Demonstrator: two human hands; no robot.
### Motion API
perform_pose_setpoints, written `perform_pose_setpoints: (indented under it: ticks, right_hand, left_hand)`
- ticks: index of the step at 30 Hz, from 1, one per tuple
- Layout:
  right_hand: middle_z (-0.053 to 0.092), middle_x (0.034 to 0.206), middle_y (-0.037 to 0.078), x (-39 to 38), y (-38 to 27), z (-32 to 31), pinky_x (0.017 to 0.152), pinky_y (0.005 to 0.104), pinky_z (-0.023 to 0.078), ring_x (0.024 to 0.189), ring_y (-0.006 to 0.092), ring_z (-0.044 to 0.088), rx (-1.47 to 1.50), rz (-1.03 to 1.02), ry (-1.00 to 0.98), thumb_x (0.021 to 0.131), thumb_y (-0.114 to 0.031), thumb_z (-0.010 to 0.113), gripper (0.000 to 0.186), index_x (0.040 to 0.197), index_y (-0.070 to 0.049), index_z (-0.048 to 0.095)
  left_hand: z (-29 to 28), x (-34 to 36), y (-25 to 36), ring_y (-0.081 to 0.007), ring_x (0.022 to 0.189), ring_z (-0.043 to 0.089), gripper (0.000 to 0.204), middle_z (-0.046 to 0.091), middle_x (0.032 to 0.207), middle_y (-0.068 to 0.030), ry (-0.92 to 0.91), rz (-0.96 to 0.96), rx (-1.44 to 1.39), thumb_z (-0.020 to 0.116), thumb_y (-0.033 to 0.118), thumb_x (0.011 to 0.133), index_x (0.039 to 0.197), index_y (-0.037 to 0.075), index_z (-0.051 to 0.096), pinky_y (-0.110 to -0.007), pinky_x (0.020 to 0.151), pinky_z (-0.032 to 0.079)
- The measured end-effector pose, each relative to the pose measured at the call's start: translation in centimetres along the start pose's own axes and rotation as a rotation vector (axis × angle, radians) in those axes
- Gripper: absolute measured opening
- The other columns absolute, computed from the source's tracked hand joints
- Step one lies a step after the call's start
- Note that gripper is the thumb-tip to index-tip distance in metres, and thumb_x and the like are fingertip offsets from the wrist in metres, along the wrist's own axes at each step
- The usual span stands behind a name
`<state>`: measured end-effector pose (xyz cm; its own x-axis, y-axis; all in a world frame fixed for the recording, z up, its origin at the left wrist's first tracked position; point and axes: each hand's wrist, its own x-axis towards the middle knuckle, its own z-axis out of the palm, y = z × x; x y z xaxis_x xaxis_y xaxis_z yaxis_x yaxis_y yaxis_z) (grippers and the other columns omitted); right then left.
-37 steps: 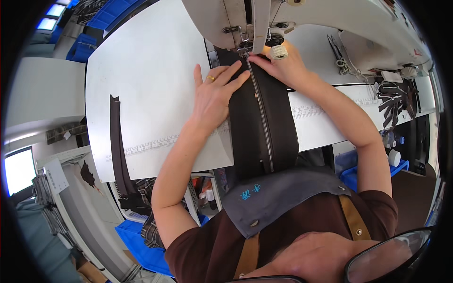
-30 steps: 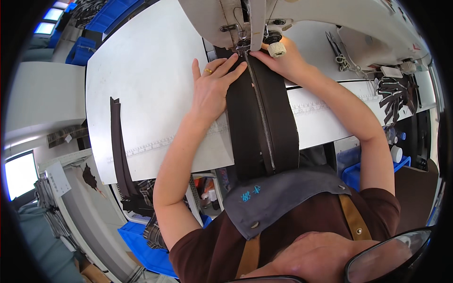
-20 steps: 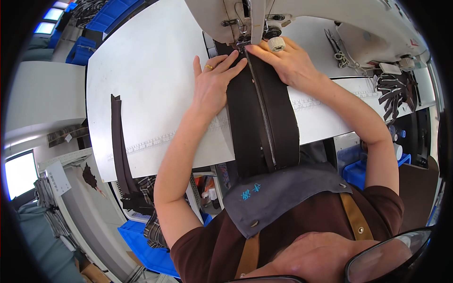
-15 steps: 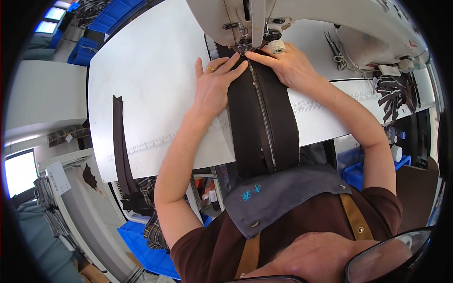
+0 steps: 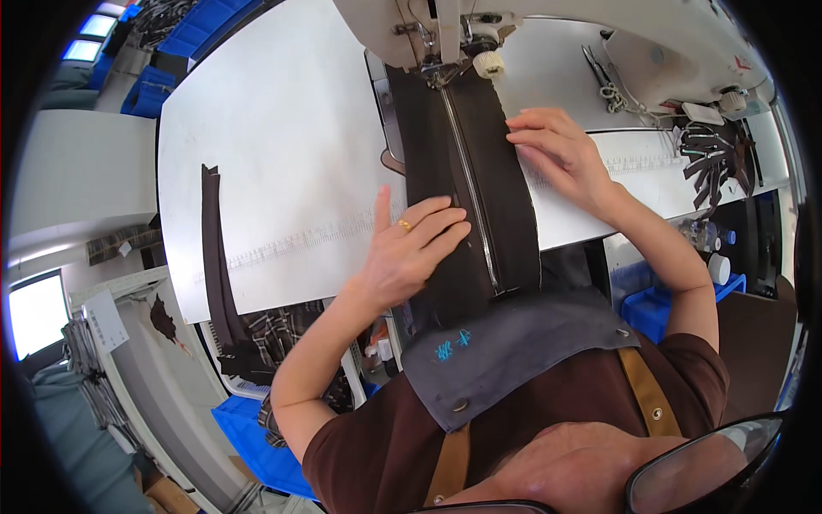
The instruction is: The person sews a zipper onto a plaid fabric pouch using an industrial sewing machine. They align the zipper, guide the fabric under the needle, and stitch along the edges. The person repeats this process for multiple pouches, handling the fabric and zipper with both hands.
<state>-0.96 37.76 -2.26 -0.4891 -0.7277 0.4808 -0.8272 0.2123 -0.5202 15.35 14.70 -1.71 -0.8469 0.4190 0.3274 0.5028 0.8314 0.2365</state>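
Running through the head view, dark cloth (image 5: 507,206) with a silvery zipper (image 5: 470,184) lies from under the sewing machine (image 5: 377,30) to past the near edge of the white table (image 5: 274,111). The left hand (image 5: 404,257) rests on the cloth's left side, fingers slightly apart, seemingly to keep it flat; the right hand (image 5: 567,163) is loosely curled at its right edge, grasping nothing visible, perhaps to guide it, though contact is unclear. Near the left corner, a dark strip (image 5: 213,248) hangs over the near edge, likely kept within reach
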Motion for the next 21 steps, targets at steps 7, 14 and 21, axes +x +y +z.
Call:
perform_pose_setpoints:
  ticks: [7, 14, 21]
  right_hand:
    - [0.054, 0.123, 0.009, -2.0, -5.3, 1.1, 0.095, 0.0394, 0.043, 0.116, 0.0292, 0.049, -0.069, -0.151, -0.249, 0.076, -0.012, 0.068, 0.04, 0.115, -0.008, 0.059]
    - [0.054, 0.123, 0.007, -2.7, -5.2, 1.4, 0.095, 0.0397, 0.043, 0.115, 0.0286, 0.049, -0.112, -0.17, -0.253, 0.075, -0.012, 0.068, 0.036, 0.11, -0.005, 0.062]
    - [0.056, 0.12, 0.007, -2.7, -5.6, 1.7, 0.092, 0.0407, 0.044, 0.112, 0.0287, 0.051, -0.19, -0.213, -0.227, 0.075, -0.012, 0.068, 0.035, 0.108, -0.005, 0.063]
  left_hand:
    - [-0.7, -1.0, 1.1, -0.0185, 0.109, 0.056, 0.024, 0.066, 0.109, 0.0016, 0.105, -0.244, -0.127, 0.063, 0.01, 0.08, 0.103, 0.014, 0.067, -0.05, 0.108, 0.012]
    - [-0.9, -0.8, 1.4, -0.0186, 0.114, 0.051, 0.039, 0.057, 0.121, 0.0018, -0.098, -0.153, 0.042, 0.056, 0.011, 0.075, 0.111, 0.023, 0.065, -0.057, 0.105, 0.014]
    - [-1.1, -0.5, 1.3, -0.0227, 0.117, 0.049, 0.044, 0.054, 0.125, -0.0011, -0.149, -0.138, -0.029, 0.055, 0.007, 0.073, 0.113, 0.023, 0.064, -0.057, 0.103, 0.023]
